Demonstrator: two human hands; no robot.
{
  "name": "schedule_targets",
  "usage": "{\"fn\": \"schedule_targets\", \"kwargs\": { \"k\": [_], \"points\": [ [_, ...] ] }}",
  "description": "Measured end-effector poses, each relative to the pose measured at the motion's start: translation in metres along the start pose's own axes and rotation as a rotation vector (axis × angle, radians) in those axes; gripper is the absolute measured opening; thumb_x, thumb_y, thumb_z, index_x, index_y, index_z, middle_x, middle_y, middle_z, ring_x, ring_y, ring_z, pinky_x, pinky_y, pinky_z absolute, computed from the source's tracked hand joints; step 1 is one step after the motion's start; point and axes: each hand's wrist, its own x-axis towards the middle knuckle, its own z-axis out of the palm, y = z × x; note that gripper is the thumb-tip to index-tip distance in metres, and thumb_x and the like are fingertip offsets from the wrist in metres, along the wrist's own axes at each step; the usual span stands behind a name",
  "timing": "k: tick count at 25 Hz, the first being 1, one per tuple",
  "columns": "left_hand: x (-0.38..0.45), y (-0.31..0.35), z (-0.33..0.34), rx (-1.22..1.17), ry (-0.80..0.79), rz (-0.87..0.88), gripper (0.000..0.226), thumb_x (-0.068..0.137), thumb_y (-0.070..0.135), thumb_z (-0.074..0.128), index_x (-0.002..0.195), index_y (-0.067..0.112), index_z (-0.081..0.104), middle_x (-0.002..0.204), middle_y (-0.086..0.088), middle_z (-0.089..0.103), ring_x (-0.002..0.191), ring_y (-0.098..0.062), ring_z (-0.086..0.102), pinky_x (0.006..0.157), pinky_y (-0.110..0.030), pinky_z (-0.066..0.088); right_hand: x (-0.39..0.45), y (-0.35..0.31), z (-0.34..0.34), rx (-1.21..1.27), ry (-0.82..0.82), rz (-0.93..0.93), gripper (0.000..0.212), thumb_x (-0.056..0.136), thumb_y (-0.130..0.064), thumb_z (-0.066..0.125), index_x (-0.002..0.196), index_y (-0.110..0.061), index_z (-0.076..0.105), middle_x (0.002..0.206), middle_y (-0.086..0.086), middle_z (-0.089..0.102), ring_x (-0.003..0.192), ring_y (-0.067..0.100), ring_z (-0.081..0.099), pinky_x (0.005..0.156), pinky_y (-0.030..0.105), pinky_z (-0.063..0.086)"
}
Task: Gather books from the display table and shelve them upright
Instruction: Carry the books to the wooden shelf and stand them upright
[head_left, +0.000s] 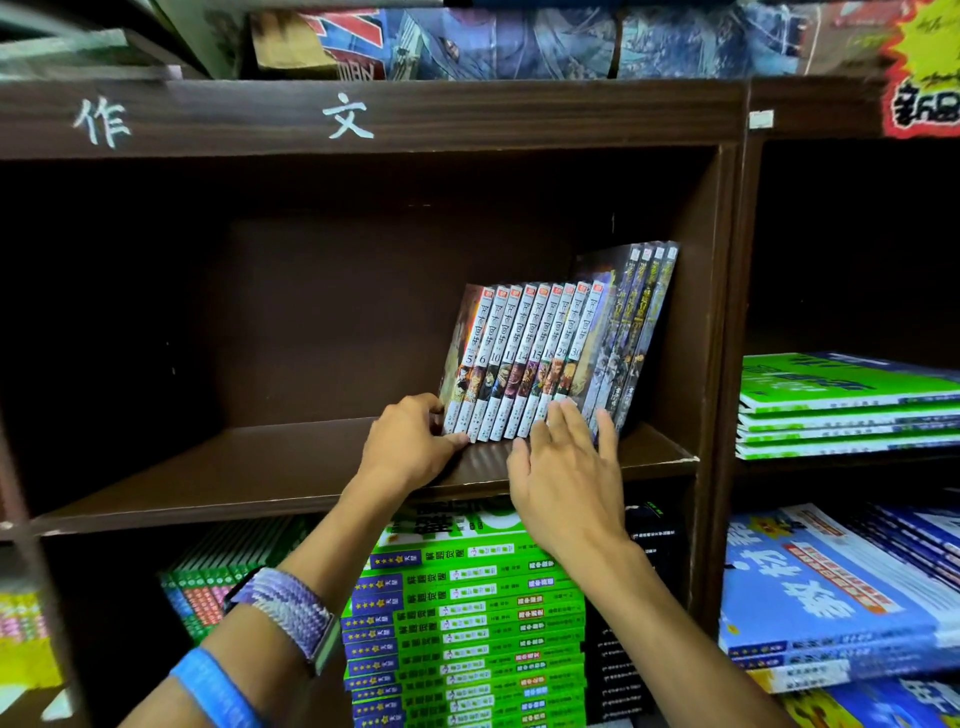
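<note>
Right of centre on the shelf (311, 467), shelving is underway: left hand (410, 441) cupped against the leaning manga row (524, 364), right hand (566, 467) spread flat on spines. Next, push them upright.

both hands reach forward: left hand (410, 441) curled, right hand (566, 473) flat.

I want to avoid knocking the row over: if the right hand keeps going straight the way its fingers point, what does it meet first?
The right hand points up and into the shelf, fingertips already at the foot of the leaning row of books. It would likely push their lower spines first.
</note>
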Motion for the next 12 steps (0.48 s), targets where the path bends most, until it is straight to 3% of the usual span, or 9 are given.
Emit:
{"fn": "schedule_targets", "kwargs": {
  "k": [3,9,12],
  "points": [
    [-0.0036,0.0003,-0.0015,0.005,0.002,0.003,0.034,0.081,0.039,0.077,0.112,0.028,0.07,0.114,0.0,0.076,0.112,-0.025,0.067,0.091,-0.036,0.048,0.0033,-0.0031,0.0008,-0.015,0.004,-0.012,0.062,0.101,-0.048,0.024,0.143,-0.009,0.048,0.16,0.016,0.038,0.154,0.024,0.018,0.123,0.05,-0.002],
    [-0.0034,-0.0026,-0.0019,-0.065,0.097,-0.06,0.02,0.073,0.033,0.085,0.085,0.029,0.069,0.095,0.004,0.077,0.097,-0.021,0.071,0.083,-0.035,0.054,-0.0013,0.0029,0.0001,-0.023,0.022,-0.046,0.059,0.101,-0.045,0.025,0.13,-0.012,0.064,0.156,0.016,0.044,0.154,0.025,0.02,0.124,0.049,0.002],
    [-0.0055,-0.0032,0.0001,-0.001,0.121,-0.063,0.018,0.074,0.035,0.082,0.083,0.025,0.071,0.095,0.003,0.077,0.097,-0.024,0.071,0.08,-0.035,0.053,-0.0008,0.0029,0.0015,-0.04,0.006,-0.055,0.06,0.101,-0.044,0.022,0.128,-0.014,0.067,0.157,0.015,0.043,0.153,0.024,0.02,0.124,0.049,0.002]
  ]
}}
